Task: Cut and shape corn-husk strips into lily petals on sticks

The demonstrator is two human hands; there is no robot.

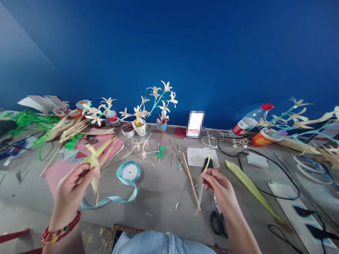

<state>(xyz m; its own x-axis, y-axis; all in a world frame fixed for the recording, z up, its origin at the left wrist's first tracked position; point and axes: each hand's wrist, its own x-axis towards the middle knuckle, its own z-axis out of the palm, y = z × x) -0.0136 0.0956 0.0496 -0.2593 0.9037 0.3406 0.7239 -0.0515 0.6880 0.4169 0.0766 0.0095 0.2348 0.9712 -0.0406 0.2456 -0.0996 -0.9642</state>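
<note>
Above the grey bench (159,197), two bits of dry husk are held, one in each hand. A pale husk bunch (94,160) is pinched by the left hand (76,181), with the thumb and fingers pressed on its middle. Its leaves are spread above the grip, and its thin tail is pointed down, near the loose end of the blue ribbon (113,200). A thin pale strip (208,161) is grasped by the right hand (219,185), between the thumb and the fingertips, near a long stick (190,177). Whether the pale blue bit (201,194) below is gripped too cannot be told.

Husk this thin seems easy to tear, so a soft pinch is best used. The bunch is best gripped at its narrow part, so that the leaves are not squashed. The strip should be held flat, so that it is not bent or split. Care should be taken that the ribbon is not snagged by the tail, and that the scissors (217,223) by the right arm are not bumped.

Both arms are stretched forward. The left one, ringed by a red bracelet (60,231), is slanted up and to the right. The right one is slanted up and to the left. The hands are held well apart, and the ribbon roll (129,172) is seen between them.
</note>
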